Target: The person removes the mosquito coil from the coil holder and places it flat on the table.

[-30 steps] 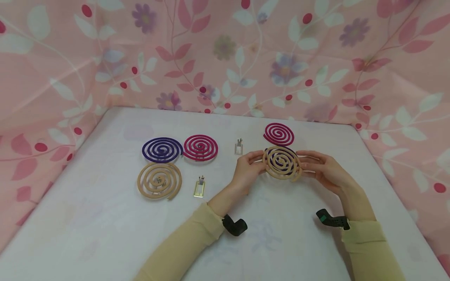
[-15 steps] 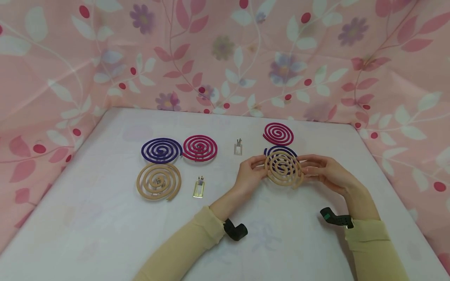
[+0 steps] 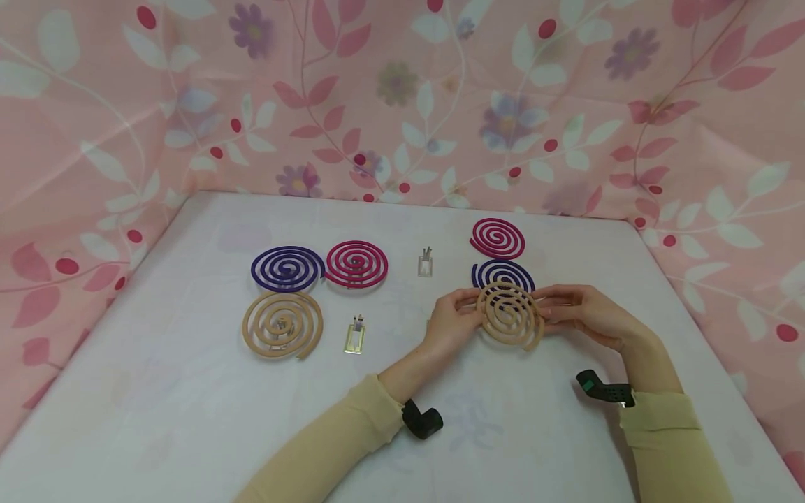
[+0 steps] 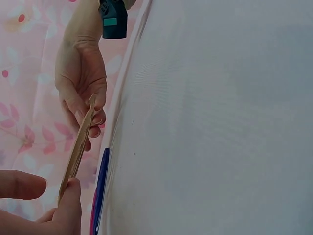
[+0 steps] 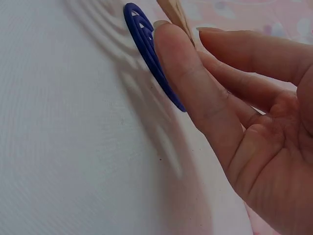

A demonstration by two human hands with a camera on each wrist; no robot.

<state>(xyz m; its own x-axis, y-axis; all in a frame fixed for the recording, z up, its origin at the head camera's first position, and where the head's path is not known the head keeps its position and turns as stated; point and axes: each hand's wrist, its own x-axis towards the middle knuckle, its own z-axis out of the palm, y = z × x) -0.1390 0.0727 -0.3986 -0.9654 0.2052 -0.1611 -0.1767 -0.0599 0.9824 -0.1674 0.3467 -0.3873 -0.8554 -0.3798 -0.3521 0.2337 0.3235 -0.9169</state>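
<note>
Both hands hold a tan mosquito coil [image 3: 508, 316] by its opposite edges, above the table. My left hand [image 3: 454, 323] pinches its left edge and my right hand [image 3: 585, 312] its right edge. Edge-on in the left wrist view, the tan coil [image 4: 78, 147] is tilted between the two hands, apart from the table. Just beyond it lies a dark blue mosquito coil [image 3: 487, 271], partly covered by it in the head view. Farther back is a magenta mosquito coil [image 3: 497, 238]. In the right wrist view, the blue coil [image 5: 146, 51] shows behind my right thumb.
On the left, a blue coil [image 3: 288, 269], a magenta coil [image 3: 356, 265] and a tan coil [image 3: 283, 325] sit over small metal stands. Two bare metal stands [image 3: 355, 337] lie in the middle, one farther back. Floral cloth [image 3: 396, 105] walls surround the white table [image 3: 189, 419].
Both hands have moved the tan coil toward the front of the table and slightly right. More of the blue coil behind it now shows.
</note>
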